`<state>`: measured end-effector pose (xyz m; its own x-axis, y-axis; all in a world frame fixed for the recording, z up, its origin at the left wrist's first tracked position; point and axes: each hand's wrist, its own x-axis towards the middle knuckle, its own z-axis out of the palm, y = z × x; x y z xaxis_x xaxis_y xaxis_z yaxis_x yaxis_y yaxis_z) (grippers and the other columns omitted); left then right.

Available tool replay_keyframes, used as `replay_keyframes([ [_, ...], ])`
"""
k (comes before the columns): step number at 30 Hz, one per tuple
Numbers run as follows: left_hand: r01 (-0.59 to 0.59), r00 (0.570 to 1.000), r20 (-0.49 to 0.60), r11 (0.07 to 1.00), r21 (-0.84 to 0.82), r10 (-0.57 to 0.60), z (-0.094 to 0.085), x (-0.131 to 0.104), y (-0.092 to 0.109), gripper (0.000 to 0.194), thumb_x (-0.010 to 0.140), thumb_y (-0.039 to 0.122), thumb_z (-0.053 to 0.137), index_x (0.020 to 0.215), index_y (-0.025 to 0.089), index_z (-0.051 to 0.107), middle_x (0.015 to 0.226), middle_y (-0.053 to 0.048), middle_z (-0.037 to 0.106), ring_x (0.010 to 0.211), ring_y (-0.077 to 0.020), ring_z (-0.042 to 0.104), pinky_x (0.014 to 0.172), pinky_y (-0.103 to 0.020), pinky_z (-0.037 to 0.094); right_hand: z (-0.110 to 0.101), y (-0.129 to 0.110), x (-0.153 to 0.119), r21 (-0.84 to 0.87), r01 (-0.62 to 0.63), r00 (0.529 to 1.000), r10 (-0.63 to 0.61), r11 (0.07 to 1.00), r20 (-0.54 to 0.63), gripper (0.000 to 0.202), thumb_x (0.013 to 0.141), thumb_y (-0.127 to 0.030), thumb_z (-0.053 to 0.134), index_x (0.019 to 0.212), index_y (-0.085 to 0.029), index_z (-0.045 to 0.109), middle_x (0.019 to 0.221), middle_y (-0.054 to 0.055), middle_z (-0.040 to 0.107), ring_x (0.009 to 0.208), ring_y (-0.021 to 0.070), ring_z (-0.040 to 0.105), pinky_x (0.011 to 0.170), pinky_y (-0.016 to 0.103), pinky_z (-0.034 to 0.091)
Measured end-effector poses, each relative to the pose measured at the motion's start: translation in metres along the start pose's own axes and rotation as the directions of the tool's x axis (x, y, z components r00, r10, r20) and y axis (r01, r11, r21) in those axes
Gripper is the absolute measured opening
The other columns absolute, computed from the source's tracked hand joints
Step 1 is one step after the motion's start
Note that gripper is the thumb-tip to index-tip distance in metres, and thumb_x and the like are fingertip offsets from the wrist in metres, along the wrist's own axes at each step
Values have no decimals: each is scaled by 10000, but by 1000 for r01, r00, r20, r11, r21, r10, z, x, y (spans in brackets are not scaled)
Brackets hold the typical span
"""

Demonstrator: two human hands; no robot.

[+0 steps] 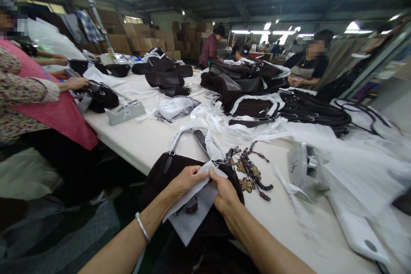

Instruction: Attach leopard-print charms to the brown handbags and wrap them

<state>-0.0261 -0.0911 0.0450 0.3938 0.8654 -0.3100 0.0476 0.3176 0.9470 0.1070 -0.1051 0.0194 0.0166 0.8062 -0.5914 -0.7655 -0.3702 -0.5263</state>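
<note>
- Handbag of soft dark brown material (173, 166) at the near edge of the pale table top (269, 222), under both hands; arched, white-wrapped handle (176, 138) upright at its far side.
- Left hand (189, 180): thumb and fingers pinched on the upper edge of a thin white folded sheet (203, 199), lower corner hanging loose over the handbag.
- Right hand (224, 192): thumb pressed onto the same sheet, just beside the left thumb; gripping, with most fingers hidden from view.
- Small dark brown piece (192, 206) against the sheet; cannot tell its nature or fastening.
- Recommended handling: keep the fold taut between both thumbs, bring the edges level, smooth the loose corner, pull gently to avoid tearing.
- Just right of the handbag: leopard-print, flower-shaped charms with brown straps (246, 185), close enough to snag; best kept clear of the sheet.
- Farther right: pale grey angular holder with a handwritten mark (297, 166) and white elongated device with a grey oval (359, 227), both limiting room on that side.
- Beyond: tangled white wrapping (272, 132), heaped dark brown bags (224, 87) and stacked black straps (311, 109), crowding the far surface.
- At left: co-worker in floral sleeve and pink apron (38, 90), well apart.
</note>
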Motion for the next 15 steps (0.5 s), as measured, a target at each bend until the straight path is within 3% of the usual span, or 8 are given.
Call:
replay_keyframes([
  [3,40,999,28,991,-130,-36,5,4,-3,575,598,545,821,927,97,672,775,-47,663,606,-126,550,593,-227,404,1,1,0,-6,38,999,-39,999,-18,179,656,-189,792,808,-137,712,751,65,740,653,215,690,630,316,580],
  [7,-16,997,-83,979,-201,-1,14,16,-14,527,563,507,845,835,93,664,699,-34,653,557,-110,523,549,-218,388,6,-5,-8,-41,95,995,-96,995,-24,186,648,-220,803,788,-148,704,744,60,737,701,224,696,661,319,580],
  [11,-8,985,-170,986,-165,-20,19,20,-19,423,594,466,815,742,112,638,594,-2,609,476,-90,467,463,-203,333,-1,-30,-35,-309,118,962,-32,944,271,321,651,-288,818,912,-136,710,884,88,746,868,246,698,766,332,568],
  [13,22,989,-142,982,-186,-49,16,20,-18,389,603,440,802,750,116,644,592,-3,617,462,-89,466,452,-201,332,-12,-49,-49,-521,220,931,-18,825,364,487,632,-214,817,1097,-164,680,1080,102,718,963,251,683,824,347,557],
  [15,63,991,-100,970,-233,-89,12,20,-16,378,590,420,807,745,111,653,595,-10,627,460,-87,474,453,-200,336,-24,-68,-56,-700,439,890,-168,563,424,655,632,-110,765,1256,-236,611,1282,100,629,1058,259,652,868,376,547],
])
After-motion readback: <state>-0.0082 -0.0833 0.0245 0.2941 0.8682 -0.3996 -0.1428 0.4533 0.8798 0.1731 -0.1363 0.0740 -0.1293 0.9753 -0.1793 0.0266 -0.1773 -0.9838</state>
